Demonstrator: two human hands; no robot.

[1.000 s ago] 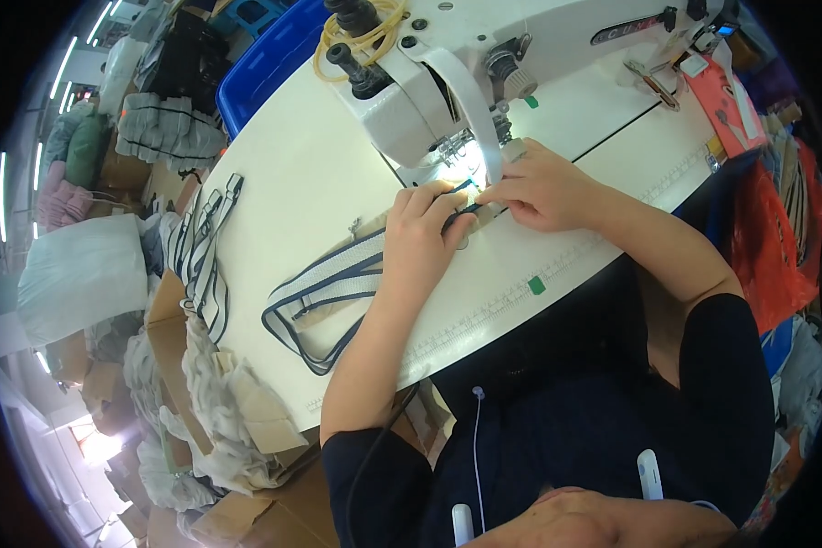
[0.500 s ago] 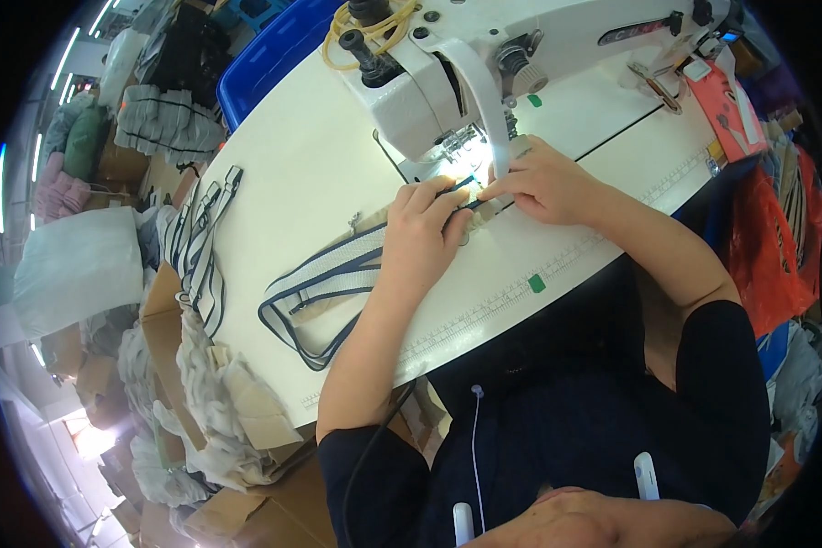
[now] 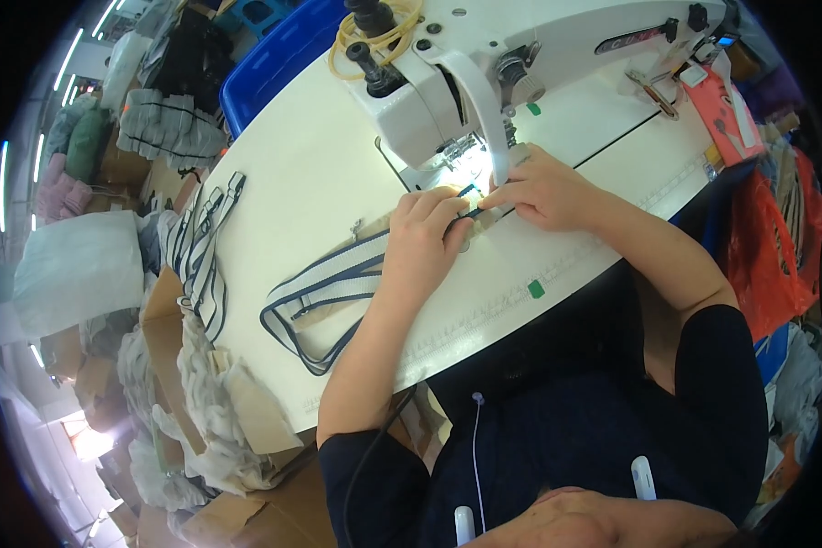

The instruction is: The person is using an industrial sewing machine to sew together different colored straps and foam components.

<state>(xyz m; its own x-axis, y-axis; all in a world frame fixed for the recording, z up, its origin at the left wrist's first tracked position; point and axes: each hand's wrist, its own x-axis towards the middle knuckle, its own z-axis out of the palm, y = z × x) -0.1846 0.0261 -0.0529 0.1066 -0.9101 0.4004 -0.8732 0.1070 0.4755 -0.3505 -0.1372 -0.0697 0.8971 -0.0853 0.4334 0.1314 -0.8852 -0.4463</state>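
Observation:
A white sewing machine (image 3: pixel 406 123) has its lamp lit over the needle area. A looped white strap with navy edges (image 3: pixel 324 265) lies on the white table (image 3: pixel 274 183) and runs under my left hand (image 3: pixel 425 228) toward the needle. The fingers of this hand are closed on the strap just below the presser foot. My right hand (image 3: pixel 543 192) is beside the needle, fingers bent, index fingertip on the strap near my left fingertips. The point under the needle is too bright and partly hidden to make out.
More striped straps with buckles (image 3: pixel 210 228) lie at the table's left. A blue bin (image 3: pixel 256 82) sits behind the table. At right are pink sheets (image 3: pixel 721 119), metal snips (image 3: pixel 653 91) and red bags (image 3: pixel 767 256). Cardboard boxes (image 3: pixel 164 301) and wrapped bundles (image 3: pixel 78 265) crowd the left.
Both hands stay at the needle with only slight shifts of the fingers. The whole view has moved a little; the strap lies much as before.

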